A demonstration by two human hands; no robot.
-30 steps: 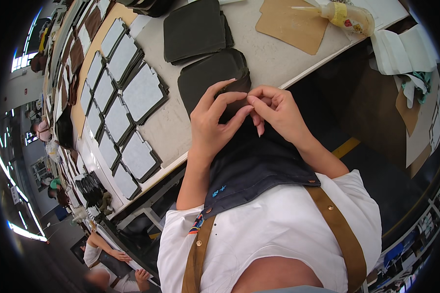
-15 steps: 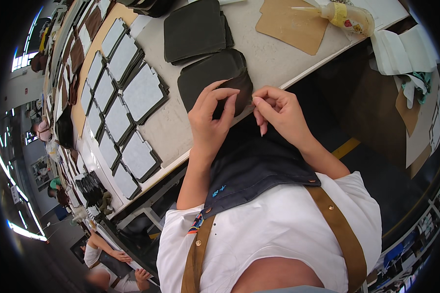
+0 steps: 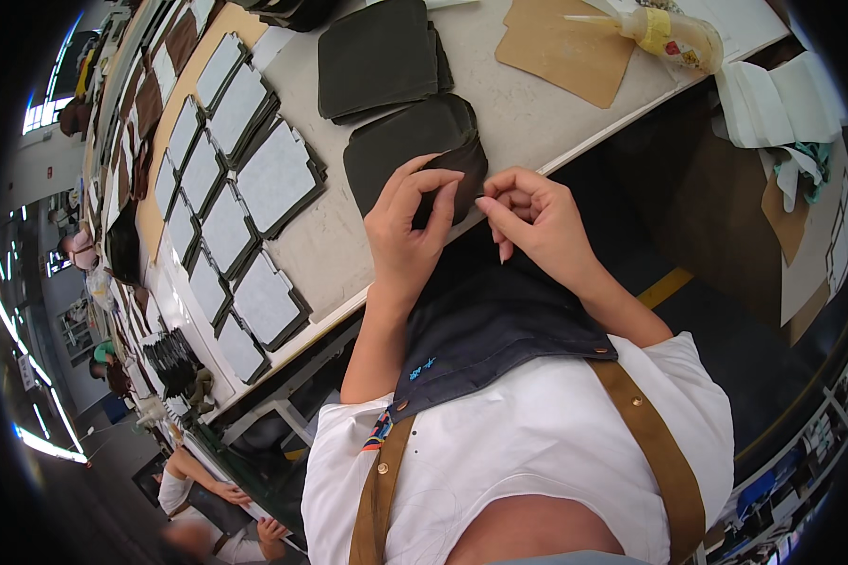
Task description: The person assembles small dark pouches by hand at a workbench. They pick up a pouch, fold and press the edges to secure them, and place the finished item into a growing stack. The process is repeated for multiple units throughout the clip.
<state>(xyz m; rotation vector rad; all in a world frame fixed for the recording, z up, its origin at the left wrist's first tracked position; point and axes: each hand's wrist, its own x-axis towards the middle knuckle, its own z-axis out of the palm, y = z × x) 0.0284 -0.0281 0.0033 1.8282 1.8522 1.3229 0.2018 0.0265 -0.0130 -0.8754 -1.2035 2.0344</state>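
My left hand [image 3: 407, 218] pinches the curled-up near edge of a dark, thin, leather-like sheet [image 3: 468, 165], thumb and forefinger making a ring. That sheet belongs to a stack of dark rounded sheets [image 3: 386, 155] at the table's front edge. Close by on the right, my right hand [image 3: 534, 215] has thumb and forefinger tips pressed together against the sheet's edge, its other fingers folded in. Whatever lies between those tips is too small to make out. Behind, a second stack of dark sheets [image 3: 377, 56] rests on the table.
Rows of dark stacks with pale grey tops [image 3: 271, 179] cover the table's left part. At the back right, a plastic bottle with a thin nozzle [image 3: 678, 40] lies by brown card [image 3: 565, 52]. White folded material [image 3: 782, 99] sits beyond the edge. Another person's arm [image 3: 207, 478] shows lower left.
My right fingertips have shifted slightly left and down, to the curled sheet's edge. The left hand keeps its pinch almost unmoved.
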